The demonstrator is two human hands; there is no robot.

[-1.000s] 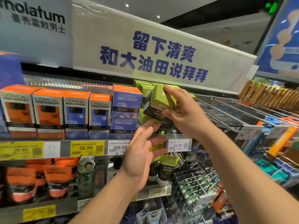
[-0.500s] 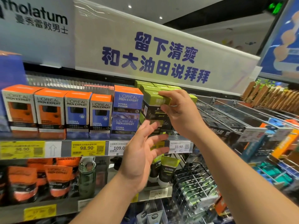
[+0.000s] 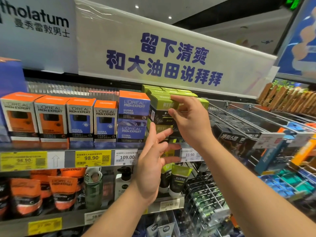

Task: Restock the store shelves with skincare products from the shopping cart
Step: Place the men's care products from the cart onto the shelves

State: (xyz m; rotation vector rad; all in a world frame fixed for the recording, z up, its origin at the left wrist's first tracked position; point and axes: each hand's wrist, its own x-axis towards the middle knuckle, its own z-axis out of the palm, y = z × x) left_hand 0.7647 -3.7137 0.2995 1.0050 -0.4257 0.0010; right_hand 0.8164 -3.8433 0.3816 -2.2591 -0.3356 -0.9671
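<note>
**Two hands settling a green box onto the top shelf**

Two hands were up at the shelf, well apart in their work. The right hand (image 3: 189,117), near the frame's centre, pinched the green-and-black box (image 3: 160,108) between thumb and fingertips at its upper right corner, seemingly to square it on the stack below. That box sat on top of another like it (image 3: 160,130), just right of the blue L'Oreal boxes (image 3: 132,117) at 9 o'clock of it, with more green boxes (image 3: 153,88) behind. The left hand (image 3: 153,161), at 6 o'clock of the box, held nothing, fingers spread and loose near the lower box, probably ready to steady the stack. The price rail (image 3: 95,158) ran beneath. No shopping cart showed in view.
</note>
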